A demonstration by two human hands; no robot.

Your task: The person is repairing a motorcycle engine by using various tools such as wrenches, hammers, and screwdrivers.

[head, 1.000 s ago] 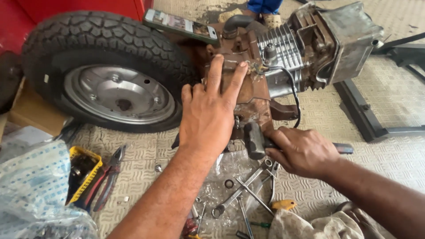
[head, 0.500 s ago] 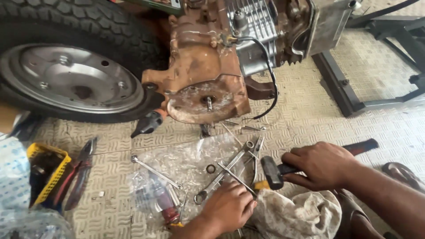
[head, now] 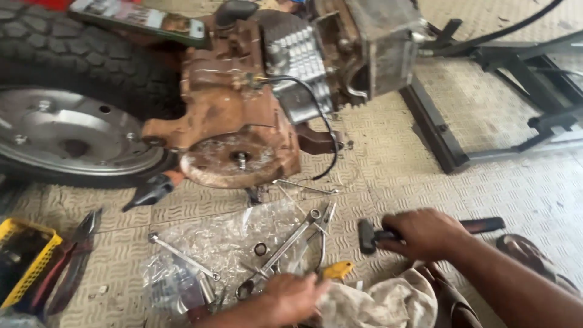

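Note:
A rusty brown scooter engine [head: 237, 130] lies on the patterned floor, joined to a wheel with a black tyre [head: 73, 61]. My right hand [head: 425, 234] grips the black handle of a hammer [head: 369, 235] low on the floor, right of a clear plastic sheet [head: 225, 243]. My left hand [head: 291, 297] reaches down at the sheet's near edge, among spanners [head: 285, 249] and a yellow-handled tool [head: 336, 270]; whether it holds anything is hidden. A dirty rag [head: 376, 300] lies between my hands.
A phone [head: 143, 21] rests on the tyre. Red-handled pliers [head: 73, 258] and a yellow tray [head: 24, 261] lie at left. A black metal frame [head: 480, 109] stands at right. A loose black handle [head: 152, 191] lies under the engine.
Both hands left the engine and dropped to the floor. My right hand lowered the hammer beside the rag; my left hand went to the tools on the plastic sheet.

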